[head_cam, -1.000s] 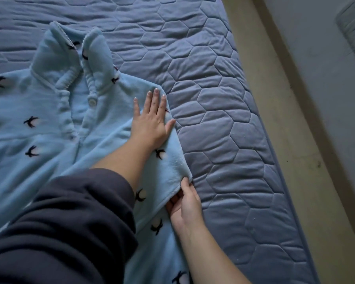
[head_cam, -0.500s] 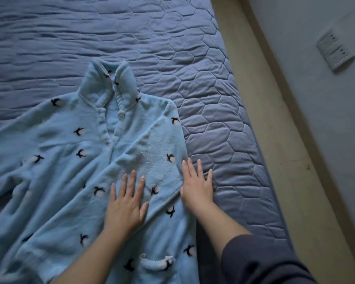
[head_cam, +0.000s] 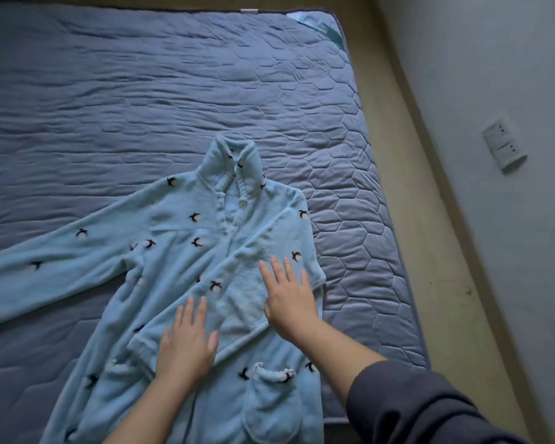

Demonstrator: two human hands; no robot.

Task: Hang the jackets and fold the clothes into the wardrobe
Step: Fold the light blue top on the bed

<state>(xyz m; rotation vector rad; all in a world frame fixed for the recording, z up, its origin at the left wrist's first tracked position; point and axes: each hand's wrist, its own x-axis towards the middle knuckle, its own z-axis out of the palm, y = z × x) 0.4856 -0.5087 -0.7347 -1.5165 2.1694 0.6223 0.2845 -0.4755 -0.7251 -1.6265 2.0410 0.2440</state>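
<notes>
Both hands lie flat with fingers straight, palms pressing down and gripping nothing. The left hand [head_cam: 186, 344] sits in the lower centre of the frame. The right hand [head_cam: 289, 299] is just up and to its right. Both rest on a folded sleeve [head_cam: 237, 290] that crosses the front of a light blue fleece top [head_cam: 180, 251] printed with small dark birds. The top is spread collar-up on a blue quilted mattress [head_cam: 173, 91], in the centre and lower left of the frame. Its other sleeve [head_cam: 61, 261] stretches unfolded toward the left edge. No wardrobe is in view.

The fleece looks thick and springy, so the folded sleeve may lift or slide open once the palms come off. Pulling the far sleeve across could drag the body askew and leave a lopsided fold.
</notes>
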